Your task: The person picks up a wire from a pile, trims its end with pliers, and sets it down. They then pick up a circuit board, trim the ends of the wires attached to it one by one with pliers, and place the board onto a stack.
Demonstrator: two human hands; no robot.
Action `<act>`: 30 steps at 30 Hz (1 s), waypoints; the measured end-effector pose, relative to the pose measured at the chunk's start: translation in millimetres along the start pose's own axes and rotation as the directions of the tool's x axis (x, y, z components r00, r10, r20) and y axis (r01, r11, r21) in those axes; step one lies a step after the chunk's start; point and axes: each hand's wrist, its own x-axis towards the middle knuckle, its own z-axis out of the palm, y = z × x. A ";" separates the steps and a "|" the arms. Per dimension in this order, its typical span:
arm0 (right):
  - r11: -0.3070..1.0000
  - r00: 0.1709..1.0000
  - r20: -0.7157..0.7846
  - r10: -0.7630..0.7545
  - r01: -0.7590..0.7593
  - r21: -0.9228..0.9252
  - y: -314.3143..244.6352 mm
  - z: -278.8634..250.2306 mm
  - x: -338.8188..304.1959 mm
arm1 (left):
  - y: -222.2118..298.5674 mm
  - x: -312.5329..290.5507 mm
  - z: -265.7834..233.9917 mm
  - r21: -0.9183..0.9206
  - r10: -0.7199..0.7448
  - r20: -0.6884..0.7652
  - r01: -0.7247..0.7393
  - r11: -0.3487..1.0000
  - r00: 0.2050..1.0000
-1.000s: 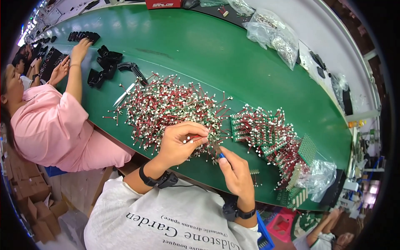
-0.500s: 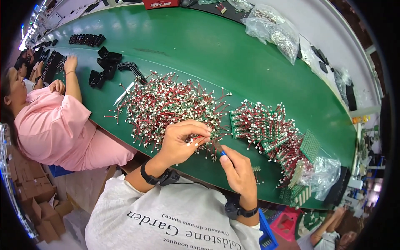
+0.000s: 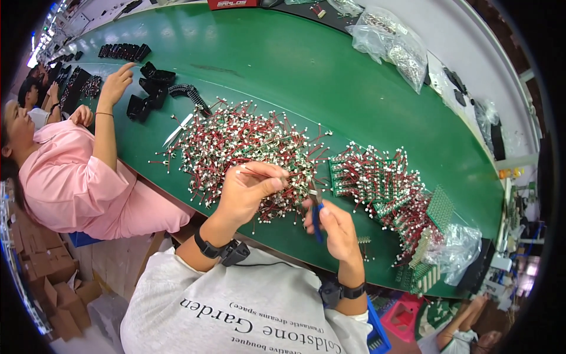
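Note:
My left hand (image 3: 246, 190) is closed in a pinch over the near edge of a big pile of small red-wired boards with white connectors (image 3: 236, 138). Across its fingers runs a red wire (image 3: 254, 173); the small part between the fingertips is mostly hidden. My right hand (image 3: 335, 231) is wrapped around blue-handled pliers (image 3: 318, 217), whose metal jaws point away from me beside the pile, a little right of my left fingertips. Whether the jaws touch anything, I cannot make out.
Green panels with red-wired pieces (image 3: 368, 180) lie right of the pile, beside a clear plastic bag (image 3: 460, 245). White tweezers (image 3: 178, 130) and black trays (image 3: 154, 85) lie to the left. A co-worker in pink (image 3: 76, 183) sits at the green table (image 3: 283, 65).
My left hand has shifted slightly left, away from the pliers. My right hand has turned, so the blue handles now show more fully. The co-worker's raised hand has moved toward the black trays.

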 end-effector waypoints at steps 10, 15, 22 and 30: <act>0.647 0.920 -0.134 -0.367 0.149 -0.748 -22.1 20.0 -2.3 | 11.0 -8.6 -0.3 0.420 0.221 -0.034 -0.186 0.888 0.975; 0.708 0.965 -0.034 -0.259 0.166 -0.687 -26.3 24.8 -9.8 | 13.2 -8.0 12.1 0.518 0.247 0.032 -0.227 0.824 0.968; 0.722 0.974 -0.054 -0.221 0.126 -0.680 -22.8 16.8 -17.3 | 12.7 -4.2 14.9 0.609 0.294 0.200 -0.354 0.710 0.935; 0.922 0.997 0.079 -0.025 0.053 -0.385 -10.5 2.1 -11.8 | 8.7 -6.8 15.7 0.582 0.255 0.163 -0.302 0.755 0.953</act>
